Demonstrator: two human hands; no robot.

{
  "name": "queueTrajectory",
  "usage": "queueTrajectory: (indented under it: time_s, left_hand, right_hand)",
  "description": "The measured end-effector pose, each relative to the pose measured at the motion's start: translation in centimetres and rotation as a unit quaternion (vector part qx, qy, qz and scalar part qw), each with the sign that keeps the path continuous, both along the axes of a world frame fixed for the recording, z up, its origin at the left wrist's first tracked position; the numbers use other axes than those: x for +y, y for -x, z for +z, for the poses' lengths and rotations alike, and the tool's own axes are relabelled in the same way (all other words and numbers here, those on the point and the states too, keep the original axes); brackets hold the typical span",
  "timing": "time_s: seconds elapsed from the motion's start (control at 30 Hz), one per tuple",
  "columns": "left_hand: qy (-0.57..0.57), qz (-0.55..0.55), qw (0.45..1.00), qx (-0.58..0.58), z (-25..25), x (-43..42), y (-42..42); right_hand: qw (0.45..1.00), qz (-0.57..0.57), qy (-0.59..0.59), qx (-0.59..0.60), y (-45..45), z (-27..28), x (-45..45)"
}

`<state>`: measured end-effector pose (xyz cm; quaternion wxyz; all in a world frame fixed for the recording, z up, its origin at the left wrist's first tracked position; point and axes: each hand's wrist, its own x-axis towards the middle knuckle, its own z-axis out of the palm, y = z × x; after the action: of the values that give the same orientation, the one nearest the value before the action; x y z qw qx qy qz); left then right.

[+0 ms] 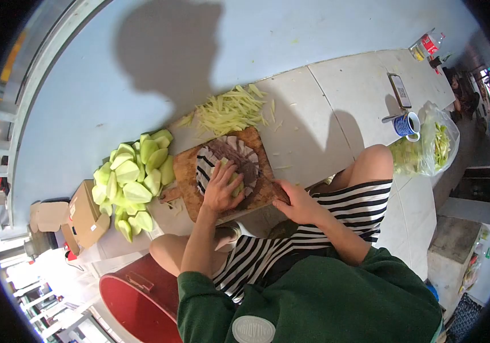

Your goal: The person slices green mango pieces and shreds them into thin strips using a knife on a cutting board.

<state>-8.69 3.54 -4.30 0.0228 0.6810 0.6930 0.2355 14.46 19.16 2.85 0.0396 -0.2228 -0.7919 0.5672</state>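
Note:
My left hand (222, 187) presses a pale green fruit piece (235, 184), its fingers bent over it. Under the piece is a bunched cloth (244, 150), striped at one side, on a wooden cutting board (191, 166). In my right hand (299, 204) is a knife by its wooden handle (280, 193); its blade reaches toward the fruit and is hard to make out. Cut pale green strips (231, 110) lie heaped beyond the board. Left of the board is a pile of peeled green fruit pieces (133, 174), like green mango.
A cardboard box (88, 217) stands at the left, a red bucket (142, 300) below it. On the tiled surface (336, 80) to the right are a phone (399, 90), a blue mug (406, 126), a plastic bag of peelings (436, 143) and a bottle (428, 46).

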Motion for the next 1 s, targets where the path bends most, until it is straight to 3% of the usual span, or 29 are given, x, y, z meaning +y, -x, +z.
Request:
queueTrajectory:
  time_s: [0.1, 0.17, 0.27, 0.43, 0.6, 0.83, 0.9, 1.0]
  left_hand:
    - [-0.023, 0.078, 0.997, 0.015, 3.1, 0.0, -1.4]
    - [-0.071, 0.266, 0.955, -0.11, 3.0, -1.0, -2.3]
    - [-0.009, 0.295, 0.943, -0.151, 1.4, -2.8, -4.3]
    - [-0.019, 0.307, 0.942, -0.138, 3.2, -1.9, -5.9]
    - [0.014, 0.254, 0.956, -0.144, 3.8, -1.6, -5.2]
    - [0.082, 0.214, 0.961, -0.154, 5.1, -1.4, -3.9]
    - [0.084, 0.214, 0.962, -0.149, 5.1, -1.2, -3.8]
    - [0.098, 0.206, 0.965, -0.131, 5.5, -1.1, -3.9]
  right_hand:
    - [0.995, 0.039, -0.088, -0.035, 0.4, 0.0, -0.3]
    - [0.991, 0.039, -0.111, -0.055, 0.5, 0.7, -0.6]
    - [0.986, 0.047, -0.152, -0.057, 2.3, 1.5, -0.8]
    - [0.978, 0.059, -0.198, -0.019, 5.3, 0.0, -1.7]
    - [0.965, 0.093, -0.221, -0.11, 6.7, -0.5, -2.1]
    - [0.964, 0.082, -0.227, -0.109, 7.1, 0.2, -2.6]
    - [0.942, 0.118, -0.26, -0.179, 7.5, 0.9, -2.8]
    - [0.937, 0.126, -0.291, -0.148, 7.8, 2.3, -3.6]
